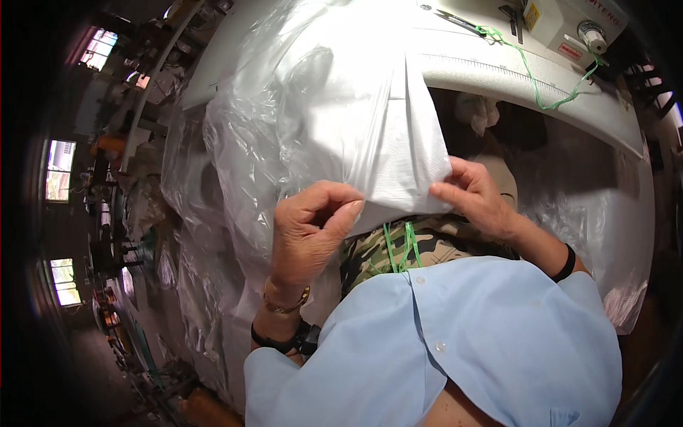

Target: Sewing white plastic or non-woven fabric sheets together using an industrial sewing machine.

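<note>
A white sheet with a fine woven texture [405, 160] hangs over the table's near edge toward my lap. Its lower edge lies between my two hands. My left hand [306, 228] is closed in a pinch, thumb against forefinger, at the sheet's lower left corner. On the other side, my right hand [478, 198] grips the right edge between thumb and fingers. A fold runs down the sheet near that edge. Crumpled clear plastic film [249, 156] lies beside the sheet on the left and drapes downward.
A pale machine [569, 32] with a round knob stands at the far right of the white table [491, 75]. Green string [530, 75] trails from it to a dark-handled tool [459, 21]. More green strands [411, 245] lie on my lap. Translucent film [605, 228] hangs on the right.
</note>
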A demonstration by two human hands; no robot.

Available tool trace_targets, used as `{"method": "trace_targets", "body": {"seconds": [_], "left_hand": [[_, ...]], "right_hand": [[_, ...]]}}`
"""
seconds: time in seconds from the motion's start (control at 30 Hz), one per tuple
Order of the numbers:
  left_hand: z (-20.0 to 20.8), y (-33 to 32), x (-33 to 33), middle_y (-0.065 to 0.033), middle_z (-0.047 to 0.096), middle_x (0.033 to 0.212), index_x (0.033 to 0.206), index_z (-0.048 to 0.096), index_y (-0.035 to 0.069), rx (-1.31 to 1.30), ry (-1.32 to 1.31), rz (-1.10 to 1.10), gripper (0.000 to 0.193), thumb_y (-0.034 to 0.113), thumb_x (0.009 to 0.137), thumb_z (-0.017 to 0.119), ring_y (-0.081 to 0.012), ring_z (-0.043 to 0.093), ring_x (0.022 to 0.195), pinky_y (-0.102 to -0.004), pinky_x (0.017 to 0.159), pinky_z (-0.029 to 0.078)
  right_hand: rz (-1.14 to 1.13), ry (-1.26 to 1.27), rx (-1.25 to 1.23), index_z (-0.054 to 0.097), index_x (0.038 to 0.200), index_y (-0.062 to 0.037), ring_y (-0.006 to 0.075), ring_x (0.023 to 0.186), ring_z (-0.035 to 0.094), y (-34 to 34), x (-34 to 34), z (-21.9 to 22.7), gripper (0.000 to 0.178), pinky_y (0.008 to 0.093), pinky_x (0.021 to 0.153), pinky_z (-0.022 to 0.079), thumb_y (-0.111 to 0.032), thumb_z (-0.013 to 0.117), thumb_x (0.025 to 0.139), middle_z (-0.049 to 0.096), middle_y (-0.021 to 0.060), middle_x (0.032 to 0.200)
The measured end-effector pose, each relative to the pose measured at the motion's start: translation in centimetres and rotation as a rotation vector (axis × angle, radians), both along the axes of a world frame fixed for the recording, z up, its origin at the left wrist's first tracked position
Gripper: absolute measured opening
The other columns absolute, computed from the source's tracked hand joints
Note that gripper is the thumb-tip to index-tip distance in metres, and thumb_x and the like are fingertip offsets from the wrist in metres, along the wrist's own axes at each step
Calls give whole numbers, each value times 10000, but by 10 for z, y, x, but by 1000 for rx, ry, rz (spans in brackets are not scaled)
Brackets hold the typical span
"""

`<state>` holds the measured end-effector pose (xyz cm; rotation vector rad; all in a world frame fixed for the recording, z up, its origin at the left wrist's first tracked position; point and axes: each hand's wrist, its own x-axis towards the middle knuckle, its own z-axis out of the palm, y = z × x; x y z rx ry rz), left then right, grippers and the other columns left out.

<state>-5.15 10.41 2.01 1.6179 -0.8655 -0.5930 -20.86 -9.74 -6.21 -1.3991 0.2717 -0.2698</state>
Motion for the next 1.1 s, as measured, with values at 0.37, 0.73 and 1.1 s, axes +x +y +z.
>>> {"method": "trace_targets", "body": {"seconds": [0.37,0.73,1.1], "left_hand": [[-8,-15,-24,-149,632,727,933,608,9,140,-375,-208,60,35,882,627,-287,639,602,-347,561,494],[-19,-8,-15,-93,607,728,941,624,-23,88,-225,-206,113,89,927,627,-186,607,632,-292,589,469],[39,29,38,9,600,768,953,649,-40,265,-270,79,90,-18,899,581,-25,506,672,-203,593,413]], "right_hand": [[133,-159,-109,566,870,-1,149,673,465,45,-1,20,143,311,606,399,-113,601,952,499,41,749],[190,-341,-758,532,907,-31,309,713,573,50,12,20,169,418,653,478,-60,681,834,560,117,816],[-355,-210,-471,533,1218,-4,203,957,592,2,90,-12,315,339,835,487,-82,607,922,585,107,1117]]}}
